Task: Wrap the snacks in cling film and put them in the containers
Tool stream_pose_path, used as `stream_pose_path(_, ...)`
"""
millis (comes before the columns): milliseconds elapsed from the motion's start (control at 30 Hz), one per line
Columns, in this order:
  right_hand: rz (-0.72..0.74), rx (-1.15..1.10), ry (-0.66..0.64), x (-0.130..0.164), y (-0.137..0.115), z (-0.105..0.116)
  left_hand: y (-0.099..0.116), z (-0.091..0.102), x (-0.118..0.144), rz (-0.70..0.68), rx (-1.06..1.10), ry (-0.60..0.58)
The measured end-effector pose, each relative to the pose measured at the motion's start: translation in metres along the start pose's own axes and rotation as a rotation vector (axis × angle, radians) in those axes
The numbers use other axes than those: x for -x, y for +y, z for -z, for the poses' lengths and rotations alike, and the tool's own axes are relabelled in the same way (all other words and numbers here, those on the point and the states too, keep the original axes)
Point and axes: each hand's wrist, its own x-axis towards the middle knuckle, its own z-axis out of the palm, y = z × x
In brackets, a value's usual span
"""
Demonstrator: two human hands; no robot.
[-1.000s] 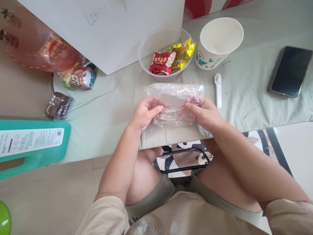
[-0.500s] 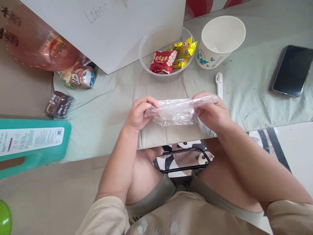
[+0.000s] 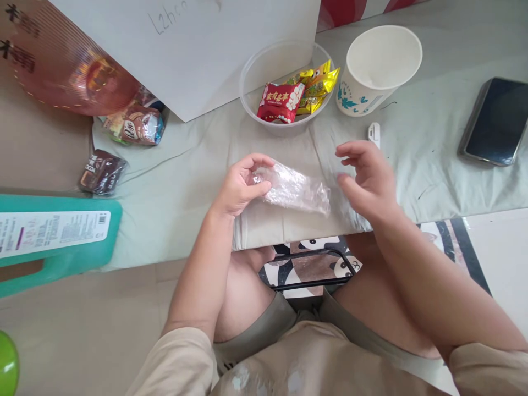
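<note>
Pale green cloth covers the table [image 3: 433, 165] before you. Your left hand [image 3: 239, 187] pinches one end of a folded clear plastic bag [image 3: 295, 190] just above the cloth, while your right hand [image 3: 369, 179] hovers beside its far end, fingers spread and empty. Beyond sit a clear bowl [image 3: 251, 96] of wrapped candies [image 3: 282, 102], a paper cup [image 3: 379, 69] and a smartphone [image 3: 497, 121].
</note>
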Motion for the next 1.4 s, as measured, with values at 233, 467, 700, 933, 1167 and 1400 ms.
stream_pose_path(233,-0.242,-0.098,-0.559,-0.001,-0.012,-0.011,0.006,-0.011,0.001,0.074,0.072,-0.110)
stream_pose_path(467,-0.322,-0.296,-0.290,0.004,-0.011,-0.022,-0.004,-0.038,0.001,0.122,0.117,-0.191)
stream_pose_path(700,-0.285,-0.182,-0.319,0.006,0.000,-0.019,-0.009,-0.038,0.000,0.018,-0.232,-0.061)
stream_pose_path(933,-0.236,-0.304,-0.222,0.002,-0.010,-0.019,-0.011,-0.032,0.000,0.019,0.011,-0.059)
stream_pose_path(1167,-0.203,-0.209,-0.233,-0.001,-0.010,-0.016,-0.004,-0.035,-0.002,0.021,-0.008,-0.122)
stream_pose_path(1400,-0.253,-0.374,-0.207,-0.009,0.004,-0.027,-0.011,-0.053,-0.007,0.090,0.008,0.043)
